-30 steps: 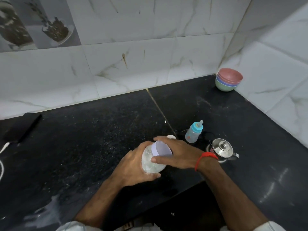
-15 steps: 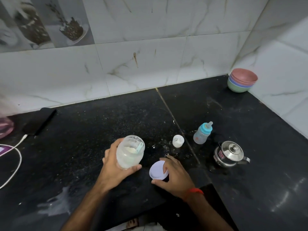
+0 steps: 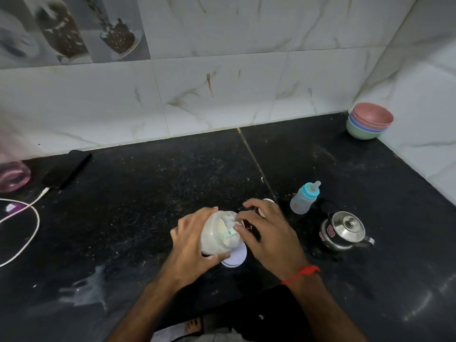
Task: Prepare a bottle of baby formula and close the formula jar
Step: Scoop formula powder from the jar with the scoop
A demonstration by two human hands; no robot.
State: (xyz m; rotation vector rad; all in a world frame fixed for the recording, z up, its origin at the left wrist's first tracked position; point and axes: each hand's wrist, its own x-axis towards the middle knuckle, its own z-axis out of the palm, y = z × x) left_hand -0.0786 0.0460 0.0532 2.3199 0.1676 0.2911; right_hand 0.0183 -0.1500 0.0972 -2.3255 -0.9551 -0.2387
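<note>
My left hand grips the clear formula jar, tilted with its open mouth toward the right. White powder and a pale green scoop show inside. My right hand reaches into the jar mouth, fingertips pinching the scoop handle. The jar's lavender lid lies flat on the black counter just below the jar. A small baby bottle with a blue collar and teat stands to the right. A white cap is mostly hidden behind my right hand.
A small steel kettle stands right of the hands. Stacked coloured bowls sit in the far right corner. At the left lie a black phone with a white cable and a pink container. Spilled white powder marks the near counter.
The lid came off the jar and was laid on the counter. My right hand left the lid and moved to the jar mouth; the jar tilted toward it.
</note>
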